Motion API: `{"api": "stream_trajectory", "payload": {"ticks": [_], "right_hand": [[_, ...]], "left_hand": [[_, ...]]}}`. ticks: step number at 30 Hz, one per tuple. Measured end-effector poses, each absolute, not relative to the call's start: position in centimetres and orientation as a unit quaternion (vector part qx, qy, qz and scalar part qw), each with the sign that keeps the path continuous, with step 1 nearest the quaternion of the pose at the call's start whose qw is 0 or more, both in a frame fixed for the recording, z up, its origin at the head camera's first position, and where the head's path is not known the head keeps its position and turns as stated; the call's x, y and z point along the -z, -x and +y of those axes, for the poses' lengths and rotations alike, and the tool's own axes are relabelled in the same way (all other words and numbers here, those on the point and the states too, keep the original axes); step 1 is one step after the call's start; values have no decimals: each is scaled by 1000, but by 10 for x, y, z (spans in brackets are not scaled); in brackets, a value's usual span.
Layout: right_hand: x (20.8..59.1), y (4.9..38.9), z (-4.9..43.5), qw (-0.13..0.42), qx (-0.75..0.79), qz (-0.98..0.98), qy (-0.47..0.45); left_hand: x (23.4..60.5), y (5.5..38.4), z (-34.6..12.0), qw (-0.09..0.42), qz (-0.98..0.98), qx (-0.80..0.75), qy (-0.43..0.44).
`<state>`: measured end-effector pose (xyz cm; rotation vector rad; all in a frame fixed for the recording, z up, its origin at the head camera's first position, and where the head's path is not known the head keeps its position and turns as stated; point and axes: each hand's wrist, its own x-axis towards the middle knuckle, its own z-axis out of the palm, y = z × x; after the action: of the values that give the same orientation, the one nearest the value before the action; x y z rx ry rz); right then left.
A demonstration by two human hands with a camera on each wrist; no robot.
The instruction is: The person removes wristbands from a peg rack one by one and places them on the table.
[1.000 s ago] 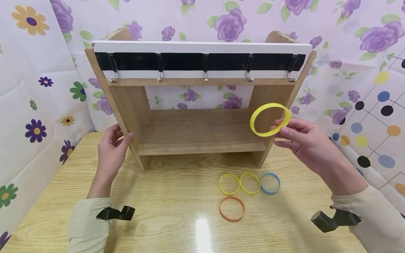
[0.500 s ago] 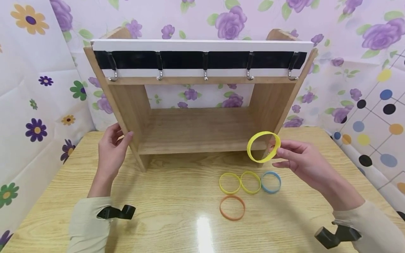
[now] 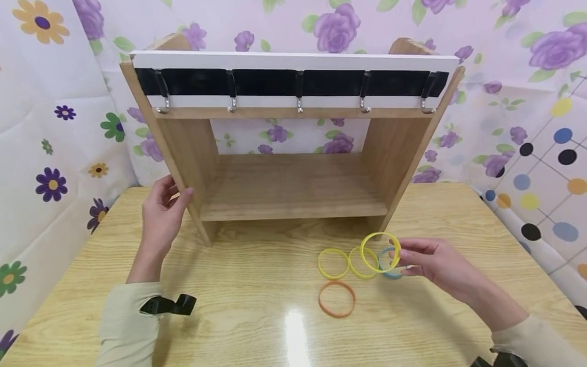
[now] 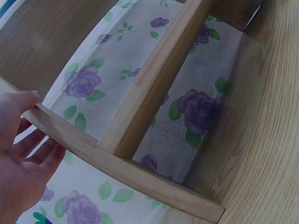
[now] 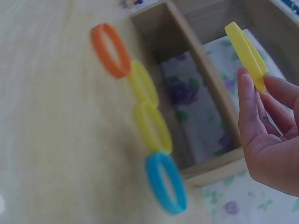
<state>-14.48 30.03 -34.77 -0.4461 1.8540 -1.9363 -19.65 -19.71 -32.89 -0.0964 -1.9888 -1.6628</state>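
My left hand [image 3: 162, 216] grips the front edge of the left side panel [image 3: 170, 153] of a wooden rack, thumb in front and fingers behind. My right hand [image 3: 442, 267] pinches a yellow silicone wristband [image 5: 245, 53] between thumb and fingers. In the head view, the held wristband overlaps a blue wristband [image 3: 392, 277] and one of two yellow wristbands [image 3: 319, 262] on the table. Just in front of those lies an orange wristband [image 3: 337, 315]. The right wrist view shows the held band edge-on, raised apart from the blue band [image 5: 156, 186] and the others.
Across the rack's top runs a white and black board [image 3: 266, 84] with several metal hooks [image 3: 299, 104]. Below it is a wooden shelf [image 3: 293, 188]. The rack stands on a wood-grain table [image 3: 247, 316], with flowered cloth [image 3: 275, 30] behind and at the sides.
My right hand has come down with the yellow wristband, from beside the rack's right panel to near the bands in front of it. The left hand keeps its grip.
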Motion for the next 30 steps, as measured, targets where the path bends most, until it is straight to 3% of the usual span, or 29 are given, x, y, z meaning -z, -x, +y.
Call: {"api": "stream_trajectory", "payload": {"ticks": [15, 30], "right_hand": [[399, 133, 311, 278, 666, 686, 94], [412, 127, 308, 276, 608, 742, 60]], "left_hand": [[328, 195, -197, 270, -749, 605, 30], [328, 195, -198, 265, -753, 602, 31]]}}
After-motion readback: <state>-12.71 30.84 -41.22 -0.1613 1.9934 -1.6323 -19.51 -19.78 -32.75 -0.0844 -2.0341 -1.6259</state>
